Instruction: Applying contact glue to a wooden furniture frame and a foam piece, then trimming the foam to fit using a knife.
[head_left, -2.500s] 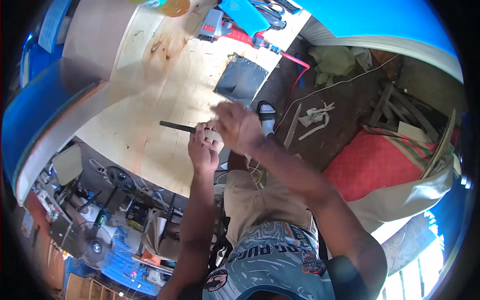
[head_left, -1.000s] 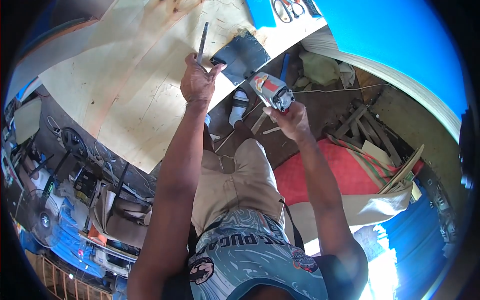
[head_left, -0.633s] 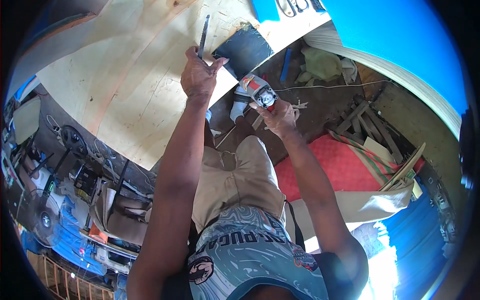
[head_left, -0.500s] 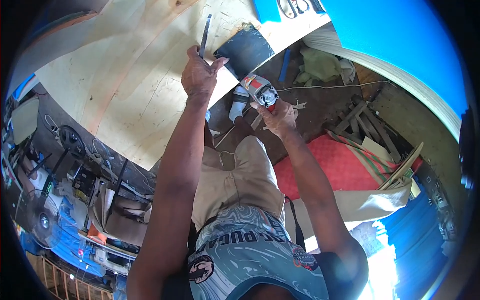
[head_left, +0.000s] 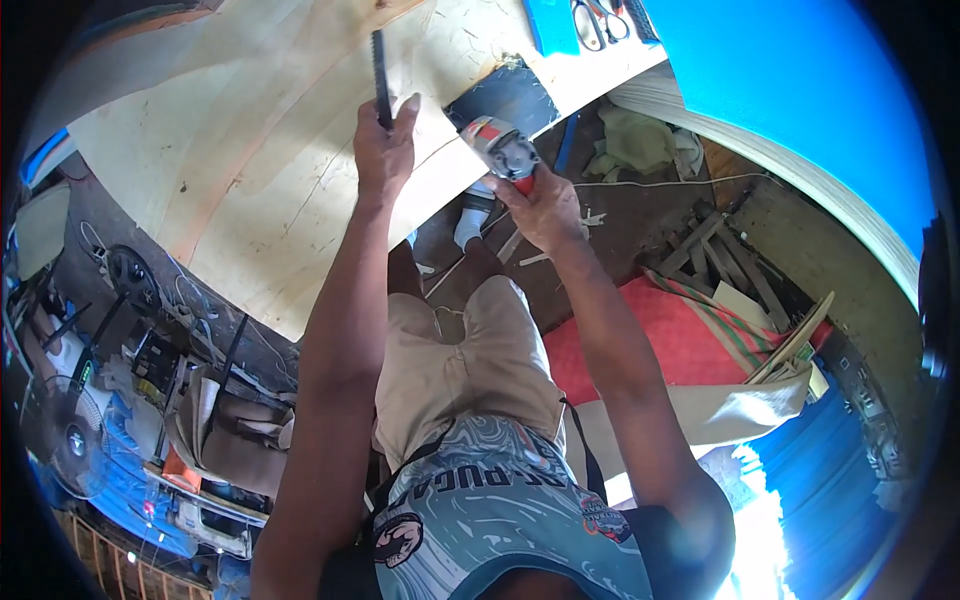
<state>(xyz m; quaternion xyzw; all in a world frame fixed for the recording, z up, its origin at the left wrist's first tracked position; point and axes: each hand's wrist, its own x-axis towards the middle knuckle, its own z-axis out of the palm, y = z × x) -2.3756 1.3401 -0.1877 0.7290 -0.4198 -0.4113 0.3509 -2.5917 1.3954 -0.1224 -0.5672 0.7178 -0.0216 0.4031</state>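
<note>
Worktable: a broad, pale wooden top [head_left: 250, 170] with brown grain streaks fills the upper left, its near edge curving toward the person.
Left hand [head_left: 385, 150]: closed around the lower end of a narrow, dark strip [head_left: 379, 75] with a toothed-looking edge, which points away over the tabletop; the thumb is raised.
Right hand [head_left: 545, 208]: gripping a grey and red power tool [head_left: 506, 152] by the table's right edge, its head near a dark square sheet [head_left: 505, 97] on the wood.
Tabletop, far end: a blue piece [head_left: 552, 27] and scissors [head_left: 604, 22].
Upper right: a large, bright blue surface [head_left: 800, 100] with a pale, layered side.
Floor: dark, with a crumpled pale green cloth [head_left: 635, 137], a white cord [head_left: 680, 183] and a heap of wooden pieces [head_left: 735, 265].
Right: red fabric [head_left: 640, 330].
Lower left: clutter around a fan [head_left: 76, 440].
</note>
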